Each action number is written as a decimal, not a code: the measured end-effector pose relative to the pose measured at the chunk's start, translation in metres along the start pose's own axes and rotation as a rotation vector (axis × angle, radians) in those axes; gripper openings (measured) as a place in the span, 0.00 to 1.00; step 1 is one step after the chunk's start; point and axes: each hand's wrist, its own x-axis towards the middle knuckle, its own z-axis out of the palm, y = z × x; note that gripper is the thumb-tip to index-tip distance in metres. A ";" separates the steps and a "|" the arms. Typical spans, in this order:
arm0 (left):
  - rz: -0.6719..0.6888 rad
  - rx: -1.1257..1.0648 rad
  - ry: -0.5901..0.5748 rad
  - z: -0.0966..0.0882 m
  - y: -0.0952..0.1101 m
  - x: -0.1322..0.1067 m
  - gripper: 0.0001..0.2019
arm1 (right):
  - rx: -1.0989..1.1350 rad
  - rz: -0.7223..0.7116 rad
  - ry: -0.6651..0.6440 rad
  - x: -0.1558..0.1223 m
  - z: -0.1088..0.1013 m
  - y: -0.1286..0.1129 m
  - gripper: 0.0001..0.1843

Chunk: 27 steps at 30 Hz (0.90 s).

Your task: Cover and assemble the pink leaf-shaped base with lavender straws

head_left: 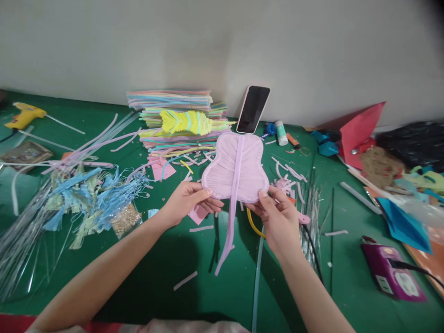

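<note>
Lilac pipe-cleaner panel (222, 169), above the counter (149, 282): outline and covering appear complete; the central strip (231, 226) hangs loose past 6 o'clock, apparently unfinished. Grip: left hand (187, 201) pinches the panel's 8 o'clock edge; right hand (279, 217), 4 o'clock.

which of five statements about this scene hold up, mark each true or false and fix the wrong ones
1. The left hand and right hand both hold the flat lilac lobed piece. True.
2. The yellow plastic glue gun lies right of the right hand. False: it lies far to the left.
3. The long lilac fuzzy strip extends past the piece's near edge. True.
4. The fuzzy yellow bundle with mint bands lies beneath the stacked pastel stems. False: it lies on top.
</note>
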 end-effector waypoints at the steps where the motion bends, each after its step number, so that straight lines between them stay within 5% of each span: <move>1: 0.004 0.012 0.014 0.000 0.000 0.000 0.14 | 0.000 -0.001 0.000 0.000 0.001 0.000 0.16; 5: 0.022 0.069 0.063 0.001 0.000 -0.001 0.14 | -0.005 0.000 -0.007 0.000 0.002 0.001 0.17; 11: 0.023 0.092 -0.013 -0.005 0.003 0.000 0.19 | -0.010 -0.004 -0.011 0.001 0.001 0.005 0.16; 16: 0.048 -0.057 0.151 -0.007 0.004 0.005 0.20 | -0.008 0.015 -0.045 -0.002 0.003 0.009 0.17; 27: 0.045 -0.253 0.171 -0.003 -0.002 0.005 0.19 | -0.070 0.309 -0.265 -0.015 0.015 0.013 0.20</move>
